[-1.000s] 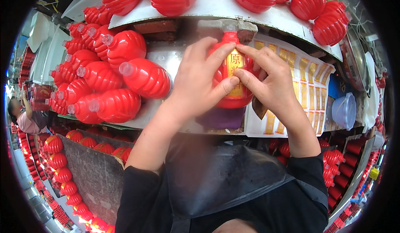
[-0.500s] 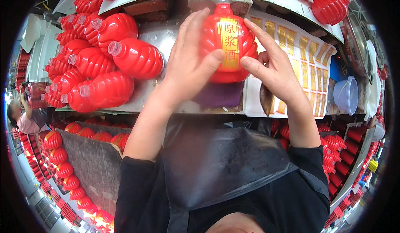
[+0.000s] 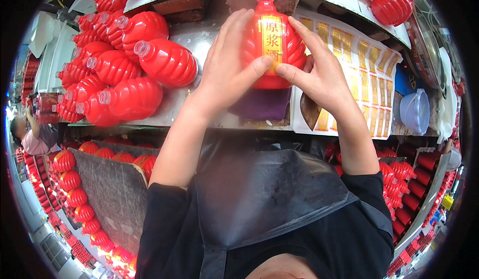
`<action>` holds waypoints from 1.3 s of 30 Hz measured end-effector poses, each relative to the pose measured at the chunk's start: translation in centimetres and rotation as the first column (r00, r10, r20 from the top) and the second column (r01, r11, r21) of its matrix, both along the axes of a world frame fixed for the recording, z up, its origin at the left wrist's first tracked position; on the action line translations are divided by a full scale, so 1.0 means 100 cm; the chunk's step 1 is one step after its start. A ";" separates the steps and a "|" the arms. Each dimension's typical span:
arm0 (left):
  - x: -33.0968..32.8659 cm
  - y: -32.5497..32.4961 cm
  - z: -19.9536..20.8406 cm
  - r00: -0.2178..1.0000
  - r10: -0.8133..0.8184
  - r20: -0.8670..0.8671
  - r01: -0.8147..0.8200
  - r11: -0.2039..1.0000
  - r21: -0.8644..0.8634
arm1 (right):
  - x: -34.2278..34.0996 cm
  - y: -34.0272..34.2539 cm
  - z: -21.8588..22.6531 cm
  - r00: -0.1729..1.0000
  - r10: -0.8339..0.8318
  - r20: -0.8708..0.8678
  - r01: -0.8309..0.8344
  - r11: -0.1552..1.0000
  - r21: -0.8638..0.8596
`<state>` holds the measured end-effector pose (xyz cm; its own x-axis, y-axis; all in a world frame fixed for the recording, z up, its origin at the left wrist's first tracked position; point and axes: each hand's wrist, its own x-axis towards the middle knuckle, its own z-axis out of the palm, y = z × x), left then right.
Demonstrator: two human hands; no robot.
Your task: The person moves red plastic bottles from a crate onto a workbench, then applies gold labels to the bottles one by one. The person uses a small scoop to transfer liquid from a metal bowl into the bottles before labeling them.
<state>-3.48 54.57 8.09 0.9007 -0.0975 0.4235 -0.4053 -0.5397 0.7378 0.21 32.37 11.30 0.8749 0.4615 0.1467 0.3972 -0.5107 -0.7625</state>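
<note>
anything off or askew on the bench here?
Nothing stands out. Both hands, left hand and right hand, press a gold label onto the red bottle; it sits straight. Uncapped bottles lie piled, nothing spilled.

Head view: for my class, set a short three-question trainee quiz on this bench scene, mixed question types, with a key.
1. True or false: both hands touch the labelled red bottle.
2. The loose pile of red bottles lies on which side of it? A) left B) right
3. What lies flat under the right hand?

Key: 1 true, the left hand too. 2 A. 3 A sheet of gold labels.
</note>
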 end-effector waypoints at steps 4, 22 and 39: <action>0.000 -0.001 -0.006 0.986 -0.102 -0.134 0.024 0.870 -0.493 | 0.002 -0.005 0.003 0.977 0.047 -0.206 -0.017 0.989 0.147; -0.008 -0.011 -0.010 0.987 0.014 -0.160 -0.082 0.901 -0.427 | 0.000 -0.005 -0.002 0.983 0.042 -0.179 -0.017 0.990 0.140; -0.007 -0.017 -0.007 0.988 0.069 -0.139 -0.120 0.908 -0.402 | -0.002 0.004 -0.001 0.999 -0.017 -0.037 0.018 0.999 0.041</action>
